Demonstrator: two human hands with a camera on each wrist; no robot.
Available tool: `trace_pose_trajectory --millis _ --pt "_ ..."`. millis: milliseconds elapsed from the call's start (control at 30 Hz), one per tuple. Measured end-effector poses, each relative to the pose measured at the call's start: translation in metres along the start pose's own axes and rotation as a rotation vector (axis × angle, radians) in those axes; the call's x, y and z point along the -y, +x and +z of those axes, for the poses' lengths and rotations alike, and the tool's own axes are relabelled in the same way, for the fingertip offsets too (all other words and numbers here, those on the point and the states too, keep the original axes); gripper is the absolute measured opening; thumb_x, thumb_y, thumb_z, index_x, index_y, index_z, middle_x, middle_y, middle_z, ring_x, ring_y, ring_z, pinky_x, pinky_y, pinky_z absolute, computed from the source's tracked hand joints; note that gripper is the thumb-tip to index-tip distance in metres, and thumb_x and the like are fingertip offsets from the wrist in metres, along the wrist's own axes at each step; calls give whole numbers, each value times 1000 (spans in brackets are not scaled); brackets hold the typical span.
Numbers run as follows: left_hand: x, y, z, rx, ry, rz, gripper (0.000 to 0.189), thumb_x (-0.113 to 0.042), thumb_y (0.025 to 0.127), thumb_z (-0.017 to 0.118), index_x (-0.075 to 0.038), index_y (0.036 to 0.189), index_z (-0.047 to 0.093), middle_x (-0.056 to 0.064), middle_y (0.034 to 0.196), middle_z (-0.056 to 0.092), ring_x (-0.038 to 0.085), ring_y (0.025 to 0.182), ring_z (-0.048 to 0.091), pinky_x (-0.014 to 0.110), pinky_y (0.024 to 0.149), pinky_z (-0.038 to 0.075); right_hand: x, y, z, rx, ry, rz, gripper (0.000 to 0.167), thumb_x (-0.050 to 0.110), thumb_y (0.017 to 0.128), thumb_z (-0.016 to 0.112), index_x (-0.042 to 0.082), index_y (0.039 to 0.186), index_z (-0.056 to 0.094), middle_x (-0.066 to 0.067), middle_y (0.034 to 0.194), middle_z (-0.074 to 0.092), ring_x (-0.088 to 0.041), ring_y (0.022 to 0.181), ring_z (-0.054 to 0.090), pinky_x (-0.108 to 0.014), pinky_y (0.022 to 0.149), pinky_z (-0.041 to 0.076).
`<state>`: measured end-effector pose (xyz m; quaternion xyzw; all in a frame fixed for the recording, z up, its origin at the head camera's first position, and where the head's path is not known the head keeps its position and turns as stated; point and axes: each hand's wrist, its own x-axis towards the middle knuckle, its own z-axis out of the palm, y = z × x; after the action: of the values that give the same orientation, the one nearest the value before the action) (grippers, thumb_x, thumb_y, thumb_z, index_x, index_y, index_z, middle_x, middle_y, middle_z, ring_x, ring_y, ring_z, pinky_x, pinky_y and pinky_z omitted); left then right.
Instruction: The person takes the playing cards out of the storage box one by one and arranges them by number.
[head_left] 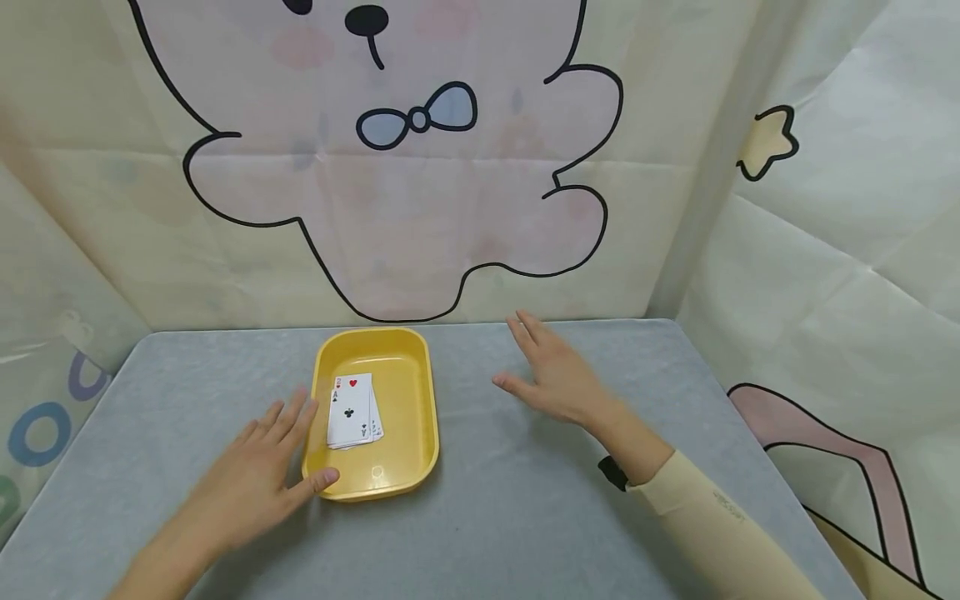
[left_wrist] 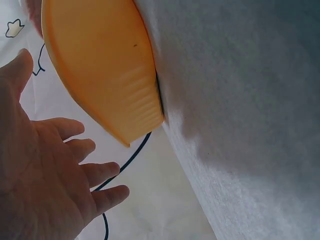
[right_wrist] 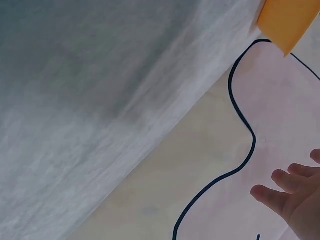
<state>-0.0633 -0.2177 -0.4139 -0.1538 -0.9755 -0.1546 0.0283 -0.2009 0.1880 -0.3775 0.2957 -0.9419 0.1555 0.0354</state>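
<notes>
A yellow plastic tray [head_left: 405, 400] stands on the table left of centre. Inside it lies a small stack of playing cards [head_left: 349, 412], an ace of clubs on top and a red heart showing at the upper edge. My left hand [head_left: 258, 475] is at the tray's left side, fingers spread and thumb over the near left corner in the head view. In the left wrist view, the left hand [left_wrist: 55, 165] appears beside the tray's outer wall [left_wrist: 100, 60] with loosely bent fingers. Over the table to the tray's right, my right hand [head_left: 555, 375] has its fingers extended and holds nothing.
A grey cloth [head_left: 495, 517] covers the table. Behind its back edge hangs a pale curtain [head_left: 420, 208] with a cartoon bear, and similar printed sheets [head_left: 840, 275] enclose both sides. A black band [head_left: 613, 473] is at the right wrist.
</notes>
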Motion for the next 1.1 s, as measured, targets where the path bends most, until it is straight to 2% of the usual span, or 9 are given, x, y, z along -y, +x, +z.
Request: trace_pose_trajectory --millis 167,367,667,1100 --pt "0 -5 6 10 10 8 98 -66 96 64 0 162 35 20 167 34 52 147 36 68 114 32 11 6 8 13 -4 -33 92 60 102 58 4 166 24 -17 172 22 -40 152 35 -57 119 34" --pt "0 -8 10 -8 11 20 101 -67 92 68 4 158 40 20 165 37 52 144 41 69 111 36 26 14 12 13 11 -66 91 59 102 58 7 167 24 -16 172 24 -37 153 33 -56 121 32" --pt "2 -11 15 -28 -22 24 103 -67 90 72 4 158 41 20 165 38 52 142 44 67 109 39 50 31 21 44 41 -111 91 58 101 60 9 168 23 -14 173 21 -35 155 30 -53 122 31" --pt "2 -5 11 -9 -75 6 104 -66 91 71 4 160 36 21 166 35 48 134 54 62 103 48 86 60 35 83 173 -66 92 60 99 62 12 168 24 -7 175 17 -29 158 25 -50 124 27"
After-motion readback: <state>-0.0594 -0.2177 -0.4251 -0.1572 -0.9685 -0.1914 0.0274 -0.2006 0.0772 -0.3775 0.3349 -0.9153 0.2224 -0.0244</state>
